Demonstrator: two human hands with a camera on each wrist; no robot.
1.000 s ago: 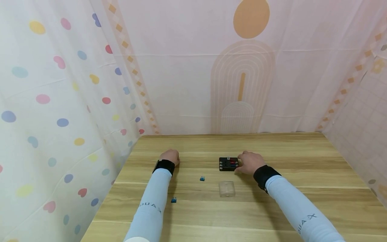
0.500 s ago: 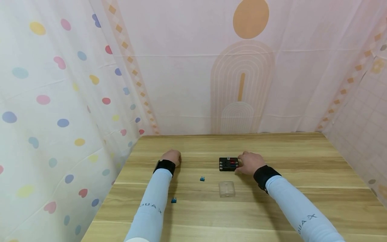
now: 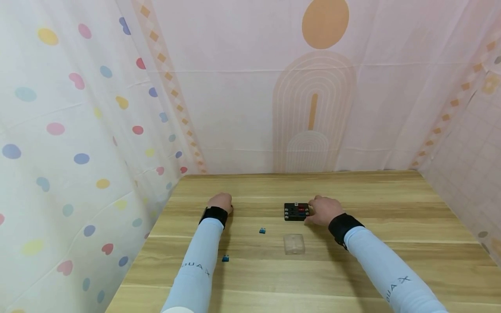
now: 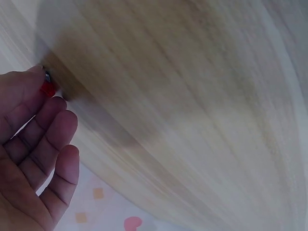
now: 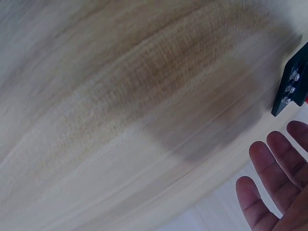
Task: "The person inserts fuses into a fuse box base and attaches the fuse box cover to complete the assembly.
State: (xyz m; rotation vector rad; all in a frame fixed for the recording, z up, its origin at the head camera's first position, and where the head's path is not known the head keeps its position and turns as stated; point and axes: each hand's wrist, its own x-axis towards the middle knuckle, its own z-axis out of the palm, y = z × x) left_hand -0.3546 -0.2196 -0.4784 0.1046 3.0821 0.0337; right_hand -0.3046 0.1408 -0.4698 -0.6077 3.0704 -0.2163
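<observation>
My left hand [image 3: 221, 202] is low over the far left part of the table. In the left wrist view its thumb and forefinger pinch a small red blade fuse [image 4: 48, 88] with a metal end. My right hand [image 3: 325, 210] holds a black fuse box [image 3: 294, 211] at its right edge, thumb at the near side and a finger at the far side. Red and blue fuses sit in the box, and screws line its edges. In the right wrist view only a corner of the fuse box [image 5: 292, 84] shows, and the other fingers [image 5: 269, 168] stretch out loosely.
Two blue blade fuses lie on the wooden table [image 3: 352, 278]: a farther blue fuse [image 3: 262, 231] and a nearer blue fuse [image 3: 225, 258] beside the left forearm. A clear plastic cover [image 3: 294, 244] lies just in front of the box. Patterned curtains [image 3: 235, 108] stand behind the table.
</observation>
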